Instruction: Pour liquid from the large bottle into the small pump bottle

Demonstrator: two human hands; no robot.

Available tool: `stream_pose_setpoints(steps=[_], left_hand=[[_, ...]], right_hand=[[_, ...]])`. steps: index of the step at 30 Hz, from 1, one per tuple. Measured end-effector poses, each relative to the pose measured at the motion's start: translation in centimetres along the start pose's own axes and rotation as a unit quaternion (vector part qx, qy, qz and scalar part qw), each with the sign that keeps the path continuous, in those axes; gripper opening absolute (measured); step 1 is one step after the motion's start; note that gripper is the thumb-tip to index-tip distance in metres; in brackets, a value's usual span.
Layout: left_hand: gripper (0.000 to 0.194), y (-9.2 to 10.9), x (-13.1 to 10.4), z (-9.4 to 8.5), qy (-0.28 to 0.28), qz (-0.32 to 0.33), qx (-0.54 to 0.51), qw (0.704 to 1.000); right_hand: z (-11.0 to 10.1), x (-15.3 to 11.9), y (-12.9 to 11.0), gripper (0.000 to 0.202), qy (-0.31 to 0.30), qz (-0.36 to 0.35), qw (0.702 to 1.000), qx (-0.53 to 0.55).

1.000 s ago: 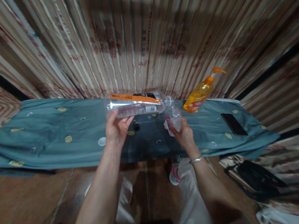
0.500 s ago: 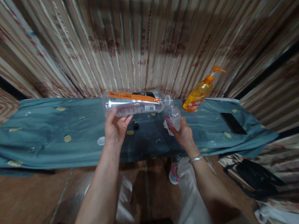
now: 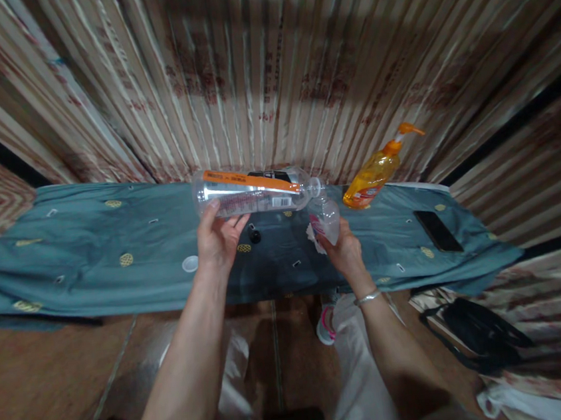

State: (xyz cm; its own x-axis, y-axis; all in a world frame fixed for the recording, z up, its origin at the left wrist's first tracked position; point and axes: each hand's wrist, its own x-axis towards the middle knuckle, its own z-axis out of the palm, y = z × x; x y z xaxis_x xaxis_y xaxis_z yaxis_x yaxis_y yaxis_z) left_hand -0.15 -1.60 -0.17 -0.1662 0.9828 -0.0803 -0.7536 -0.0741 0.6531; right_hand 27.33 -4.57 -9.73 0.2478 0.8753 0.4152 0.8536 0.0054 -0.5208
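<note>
A large clear plastic bottle (image 3: 253,194) with an orange-and-black label is held sideways in the left-hand grip (image 3: 215,238). At the large bottle's mouth, the right-hand grip (image 3: 343,245) holds a small clear bottle (image 3: 327,217). On the teal cloth-covered surface (image 3: 88,247), a black cap (image 3: 254,237) and a round white lid (image 3: 190,264) lie nearer the person than the large bottle; right of it stand an amber pump bottle (image 3: 371,179) and, farther right, a flat black smartphone (image 3: 437,231).

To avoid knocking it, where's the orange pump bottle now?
Head view: the orange pump bottle stands right of centre on the teal cloth, beyond the right hand.
</note>
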Motion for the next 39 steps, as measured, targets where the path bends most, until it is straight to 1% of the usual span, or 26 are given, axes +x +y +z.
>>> stream_pose_setpoints(steps=[11,16,23,28,31,39], left_hand=[[0.042,-0.17,0.17,-0.05,0.013,0.001,-0.003,1.000],[0.043,-0.18,0.15,-0.02,0.010,0.000,-0.008,1.000],[0.041,-0.16,0.09,0.05,0.006,0.002,-0.002,1.000],[0.035,-0.20,0.11,0.10,0.007,0.009,0.000,1.000],[0.035,-0.18,0.15,0.04,0.009,0.012,-0.001,1.000],[0.037,-0.22,0.25,-0.08,0.000,0.013,0.002,1.000]], right_hand=[[-0.10,-0.02,-0.21,0.056,-0.004,0.003,1.000,0.002],[-0.19,0.00,-0.22,0.056,-0.005,0.001,1.000,0.005],[0.04,0.04,0.04,0.055,0.006,-0.006,1.000,0.005],[0.23,0.04,0.19,0.056,0.011,-0.009,1.000,0.008],[0.28,0.02,0.22,0.054,0.011,-0.004,1.000,0.007],[0.41,-0.01,0.46,0.058,0.016,-0.011,1.000,0.007]])
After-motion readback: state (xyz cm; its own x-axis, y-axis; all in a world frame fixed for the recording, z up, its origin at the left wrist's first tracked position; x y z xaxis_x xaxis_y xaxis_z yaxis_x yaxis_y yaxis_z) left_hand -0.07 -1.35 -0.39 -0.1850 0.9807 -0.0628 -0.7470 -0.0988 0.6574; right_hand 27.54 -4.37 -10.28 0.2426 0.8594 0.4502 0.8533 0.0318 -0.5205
